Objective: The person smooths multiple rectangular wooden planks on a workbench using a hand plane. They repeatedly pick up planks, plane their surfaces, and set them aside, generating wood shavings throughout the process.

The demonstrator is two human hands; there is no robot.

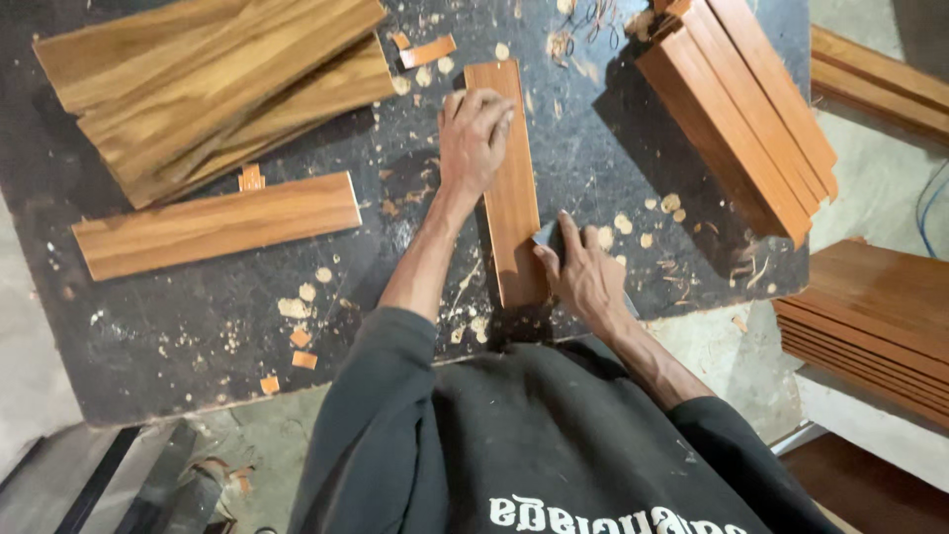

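Wooden, reddish-brown and narrow, the flat plank (509, 178) lies upright in the centre of the frame on the dark, chip-strewn worktop (178, 336). The left hand (474, 133) rests flat and open on the plank's upper end, pinning it. The right hand (583, 277), at the plank's lower right edge, pinches a small grey sheet (549, 234), probably abrasive paper. If the left hand's pressure eased, the plank could skid on the loose chips; fingers running along the edge risk splinters. Stacked planks (208, 79) at upper left and a bundle of long slats (741, 109) at upper right lie well apart.
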